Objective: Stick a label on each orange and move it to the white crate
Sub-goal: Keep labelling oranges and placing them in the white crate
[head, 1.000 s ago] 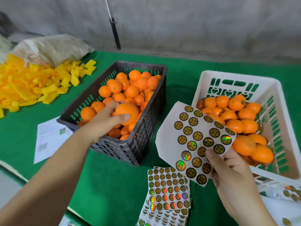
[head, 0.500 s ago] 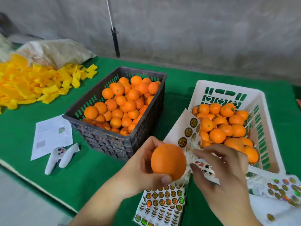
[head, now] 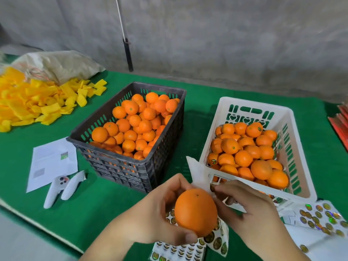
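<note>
The left hand (head: pixel 158 213) cups one orange (head: pixel 196 211) just in front of the white crate (head: pixel 207 166), thumb under it and fingers curled behind. It looks firm, round, smooth-skinned and light enough for one hand, so a cradling grip around its sides seems best, leaving the top bare for a label. The right hand (head: pixel 244 206) pinches a floppy sticker sheet (head: pixel 197 170) against the crate's near corner; that thin paper may bend or snag. Left of the white crate stands a black crate (head: pixel 169 140) of oranges; more sticker sheets (head: pixel 320 217) lie at its right.
</note>
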Tool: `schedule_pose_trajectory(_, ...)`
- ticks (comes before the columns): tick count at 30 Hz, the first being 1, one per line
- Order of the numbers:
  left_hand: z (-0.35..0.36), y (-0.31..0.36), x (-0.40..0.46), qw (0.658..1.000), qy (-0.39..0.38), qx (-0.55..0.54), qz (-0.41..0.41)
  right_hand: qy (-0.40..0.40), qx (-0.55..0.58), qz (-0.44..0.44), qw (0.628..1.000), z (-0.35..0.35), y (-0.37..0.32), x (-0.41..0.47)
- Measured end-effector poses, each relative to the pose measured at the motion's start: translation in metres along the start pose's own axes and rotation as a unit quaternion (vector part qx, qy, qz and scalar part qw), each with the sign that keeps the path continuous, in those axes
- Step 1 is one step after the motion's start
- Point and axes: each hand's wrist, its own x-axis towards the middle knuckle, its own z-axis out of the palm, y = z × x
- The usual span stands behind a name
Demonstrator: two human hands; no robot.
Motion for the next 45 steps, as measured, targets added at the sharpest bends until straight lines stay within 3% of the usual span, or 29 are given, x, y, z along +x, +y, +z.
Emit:
schedule_pose_trajectory(9,0.002,-0.006,0.006,0.998,-0.021,0.046,-0.025,-0.097,0.073,0.088,0.989,-0.008,0.0,0.002)
schedule_pose_trajectory(15,0.002,-0.005,0.007,0.997,-0.025,0.069,-0.023,-0.101,0.15,0.183,0.966,-0.011,0.006,-0.004)
schedule_pose_trajectory(17,0.002,-0.006,0.007,0.997,-0.018,0.066,-0.018,-0.076,0.153,0.183,0.968,-0.01,0.003,-0.002)
schedule_pose_trajectory(20,0.003,-0.005,0.007,0.998,-0.002,0.063,-0.009,0.033,0.166,0.211,0.963,-0.014,0.0,0.004)
schedule_pose_trajectory(24,0.004,-0.005,0.007,0.998,0.001,0.066,-0.01,-0.046,0.154,0.18,0.97,-0.014,-0.003,0.009)
schedule_pose_trajectory(27,0.004,-0.004,0.006,0.997,0.001,0.076,-0.005,-0.045,0.162,0.163,0.972,-0.014,-0.006,0.013)
schedule_pose_trajectory(32,0.007,-0.008,0.007,0.998,0.017,0.055,0.008,0.13,0.145,0.157,0.968,-0.018,-0.016,0.008)
schedule_pose_trajectory(36,0.011,-0.007,0.01,0.997,0.069,0.02,0.002,0.055,0.016,0.0,0.998,-0.01,-0.028,0.001)
schedule_pose_trajectory(40,0.011,-0.011,0.009,0.997,0.071,0.007,-0.011,-0.001,0.039,0.005,0.999,-0.014,-0.023,-0.005)
schedule_pose_trajectory(45,0.017,-0.013,0.014,0.992,0.104,-0.07,-0.021,-0.088,-0.042,0.004,0.995,0.002,-0.026,-0.014)
